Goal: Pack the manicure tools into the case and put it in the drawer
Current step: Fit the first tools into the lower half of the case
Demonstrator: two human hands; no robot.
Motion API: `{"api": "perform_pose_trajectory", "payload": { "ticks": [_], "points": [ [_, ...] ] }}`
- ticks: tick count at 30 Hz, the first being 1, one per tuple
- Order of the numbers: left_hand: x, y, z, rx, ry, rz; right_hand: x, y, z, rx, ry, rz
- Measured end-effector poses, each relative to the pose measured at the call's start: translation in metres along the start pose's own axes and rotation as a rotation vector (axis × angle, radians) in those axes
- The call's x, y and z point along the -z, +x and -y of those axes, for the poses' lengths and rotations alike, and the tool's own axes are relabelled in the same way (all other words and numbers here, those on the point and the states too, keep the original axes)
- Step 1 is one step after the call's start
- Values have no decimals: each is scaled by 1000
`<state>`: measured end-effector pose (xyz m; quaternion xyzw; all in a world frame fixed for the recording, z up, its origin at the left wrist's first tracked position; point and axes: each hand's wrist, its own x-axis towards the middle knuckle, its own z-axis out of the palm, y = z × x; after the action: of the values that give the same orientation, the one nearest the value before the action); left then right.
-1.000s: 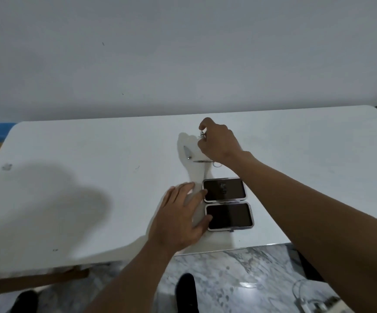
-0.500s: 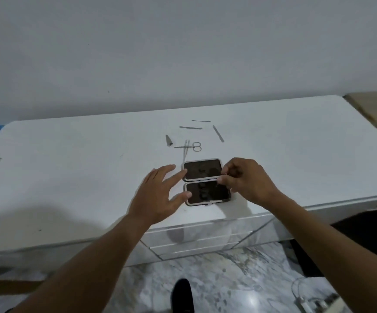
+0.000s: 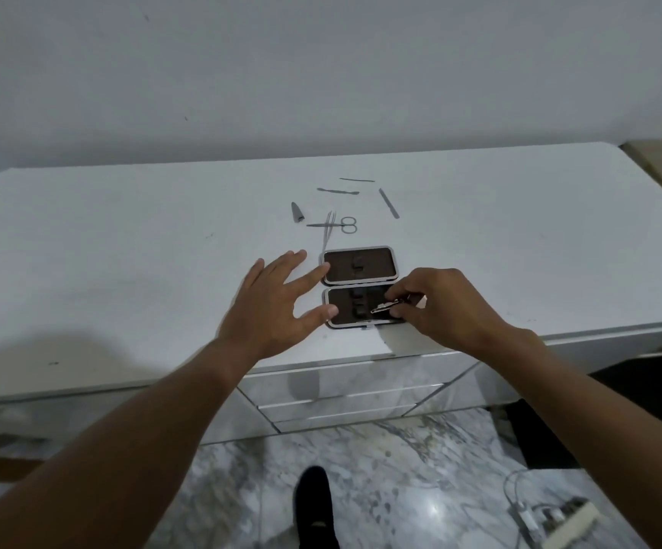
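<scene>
Metal tool [image 3: 385, 307] in right hand [image 3: 438, 307], over open case [image 3: 355, 307].

Near right corner of the case [image 3: 361, 307] and small metal tool's [image 3: 385, 308] far end behind right-hand fingers [image 3: 402, 295].

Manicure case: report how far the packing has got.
Done: the dark-lined metal-rimmed case lies open. In hand: the right hand sets a small metal tool into the near half; the left hand steadies it. Left: small metal scissors and other loose tools, closing, the drawer.
</scene>
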<state>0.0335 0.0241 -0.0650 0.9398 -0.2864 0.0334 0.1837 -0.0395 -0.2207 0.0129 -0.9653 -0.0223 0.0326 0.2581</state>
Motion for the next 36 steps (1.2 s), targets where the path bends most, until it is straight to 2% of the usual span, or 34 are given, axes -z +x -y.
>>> {"api": "perform_pose_trajectory", "payload": {
  "ticks": [22, 36],
  "points": [
    [3, 0, -3, 21, -43, 1, -4, 8, 8, 88, -32, 80],
    [4, -1, -3, 33, -44, 6, -2, 13, 15, 38, -17, 146]
  ]
}}
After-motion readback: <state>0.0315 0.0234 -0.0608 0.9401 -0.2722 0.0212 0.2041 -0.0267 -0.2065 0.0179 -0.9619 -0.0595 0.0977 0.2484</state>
